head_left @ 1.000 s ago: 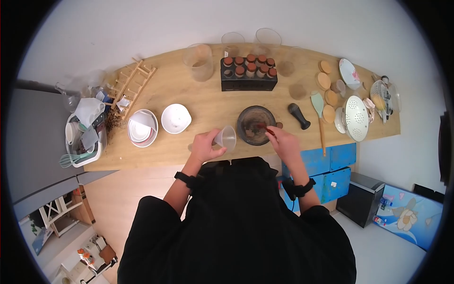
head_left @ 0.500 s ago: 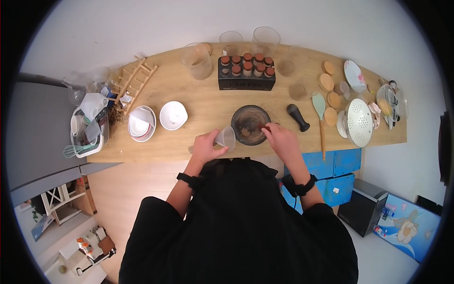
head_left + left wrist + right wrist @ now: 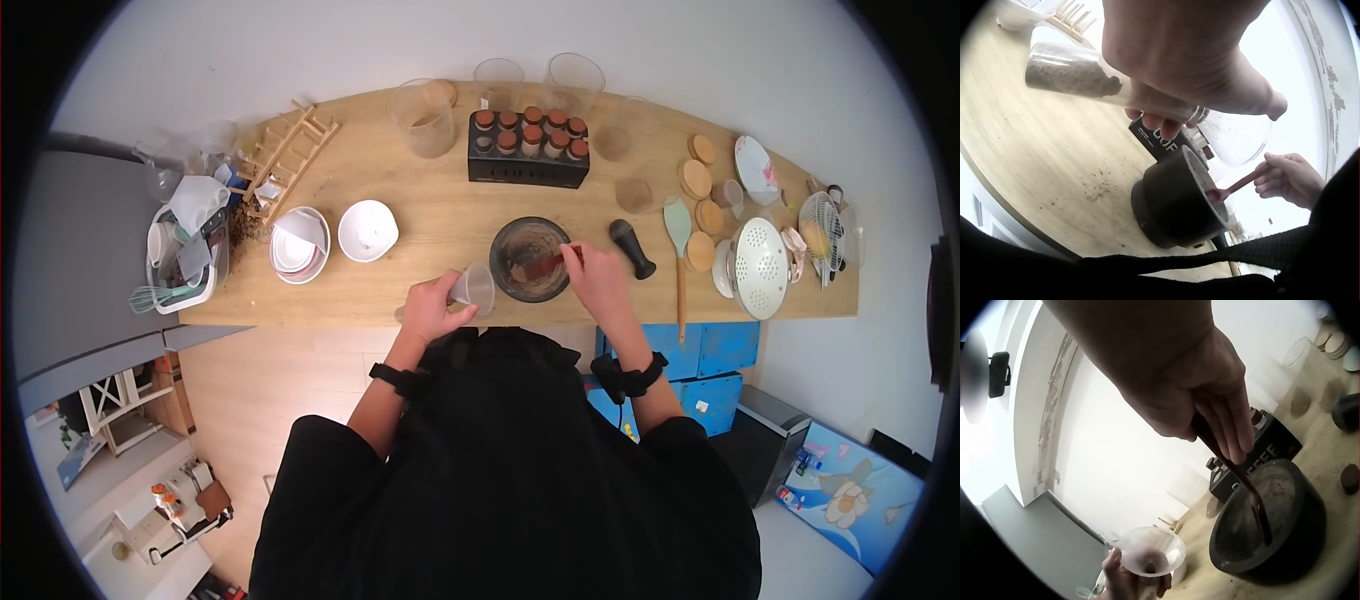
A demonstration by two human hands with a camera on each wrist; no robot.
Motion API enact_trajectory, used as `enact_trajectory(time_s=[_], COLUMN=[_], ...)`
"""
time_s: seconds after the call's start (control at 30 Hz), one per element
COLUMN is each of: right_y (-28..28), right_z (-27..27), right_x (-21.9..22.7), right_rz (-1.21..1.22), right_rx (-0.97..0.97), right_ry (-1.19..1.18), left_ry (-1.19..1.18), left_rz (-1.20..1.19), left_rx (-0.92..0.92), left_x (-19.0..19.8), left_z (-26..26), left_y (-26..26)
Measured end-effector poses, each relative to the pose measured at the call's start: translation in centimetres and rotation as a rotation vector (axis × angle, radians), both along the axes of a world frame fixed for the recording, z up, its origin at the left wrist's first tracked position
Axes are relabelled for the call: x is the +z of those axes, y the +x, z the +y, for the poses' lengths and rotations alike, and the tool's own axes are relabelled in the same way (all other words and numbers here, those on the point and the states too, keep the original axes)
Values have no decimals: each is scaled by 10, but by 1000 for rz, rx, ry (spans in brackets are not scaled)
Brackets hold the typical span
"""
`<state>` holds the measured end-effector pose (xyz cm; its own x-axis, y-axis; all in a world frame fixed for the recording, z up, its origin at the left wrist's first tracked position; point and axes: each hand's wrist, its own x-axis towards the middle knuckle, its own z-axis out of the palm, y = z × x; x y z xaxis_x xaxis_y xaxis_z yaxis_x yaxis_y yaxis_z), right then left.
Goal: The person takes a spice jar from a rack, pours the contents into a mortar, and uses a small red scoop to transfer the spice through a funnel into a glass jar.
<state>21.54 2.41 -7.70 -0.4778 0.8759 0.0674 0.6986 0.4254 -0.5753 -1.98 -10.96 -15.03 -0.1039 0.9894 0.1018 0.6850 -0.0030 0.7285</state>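
Observation:
Near the table's front edge in the head view, my left hand (image 3: 430,308) grips a glass tube (image 3: 1066,72), tipped on its side in the left wrist view with brown powder in it. A clear funnel (image 3: 481,288) sits at the tube's mouth. Just right of it stands a dark stone mortar (image 3: 1163,197), brown powder coating its inside. My right hand (image 3: 597,278) pinches the handle of a reddish-brown spoon (image 3: 1232,465), whose bowl is down inside the mortar. The funnel's wide mouth faces the mortar side.
Behind the mortar is a black rack (image 3: 528,173) of cork-topped tubes, with glass jars (image 3: 422,125) around it. A dark pestle (image 3: 632,250), a green spatula (image 3: 677,225) and a white colander (image 3: 760,265) lie rightward. White bowls (image 3: 368,230) stand left.
The spoon, mostly hidden by my right hand half a second ago, now reaches further across the mortar, and that hand has risen slightly. My left hand keeps hold of the tube and funnel.

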Motion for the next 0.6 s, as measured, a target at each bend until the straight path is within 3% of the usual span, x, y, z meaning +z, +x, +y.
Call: enact_trajectory(time_s=[0.07,0.3,0.37,0.47,0.6], right_y=[-2,-14,-18,-24,-29], right_z=[0,-3,-1,5,14], right_x=[-4,-15,-16,-15,-15], right_rz=[29,28,140,117,291], right_rx=[-143,-57,-32,-28,-147], right_ry=[-10,-65,-192,-234,-424], left_ry=[0,-18,-30,-38,-60], left_rz=[-8,37,44,50,85], left_rx=[7,-28,-30,-35,-28], left_x=[1,0,-2,-4,-7], left_z=[-1,-3,-4,-6,-5], left_y=[-2,-6,-7,-3,2])
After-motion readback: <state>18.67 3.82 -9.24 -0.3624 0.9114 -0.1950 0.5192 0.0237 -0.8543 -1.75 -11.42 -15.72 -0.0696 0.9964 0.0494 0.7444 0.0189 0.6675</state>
